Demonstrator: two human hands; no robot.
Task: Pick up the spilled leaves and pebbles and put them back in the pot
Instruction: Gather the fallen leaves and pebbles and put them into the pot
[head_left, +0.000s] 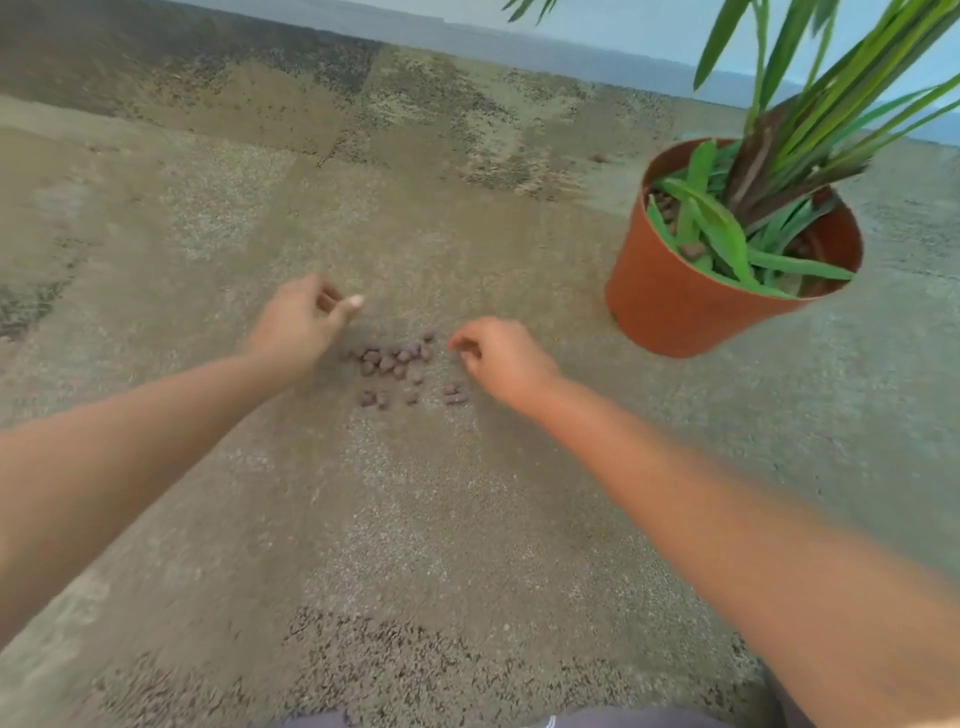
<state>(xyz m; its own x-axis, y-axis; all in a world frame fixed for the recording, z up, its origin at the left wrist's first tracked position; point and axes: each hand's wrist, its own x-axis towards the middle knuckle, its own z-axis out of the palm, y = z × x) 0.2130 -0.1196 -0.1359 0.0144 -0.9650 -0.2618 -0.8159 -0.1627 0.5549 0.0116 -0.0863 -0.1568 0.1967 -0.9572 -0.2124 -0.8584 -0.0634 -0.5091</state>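
Several small brown pebbles (397, 366) lie in a loose cluster on the concrete floor. My left hand (304, 319) hovers just left of and beyond them, fingers curled toward the palm, thumb sticking out, nothing visible in it. My right hand (498, 358) is at the cluster's right edge with its fingertips bunched and pointing down at the floor; motion blur hides whether they pinch a pebble. The terracotta-coloured pot (670, 301) stands to the right, with a green plant, loose green leaves (722, 228) and some pebbles inside. I see no leaves on the floor.
The floor is rough, stained concrete (415, 519). A pale wall (597, 31) runs along the far edge. The plant's long leaves (831, 78) spread above the pot at top right. Dark clothing (519, 719) shows at the bottom edge.
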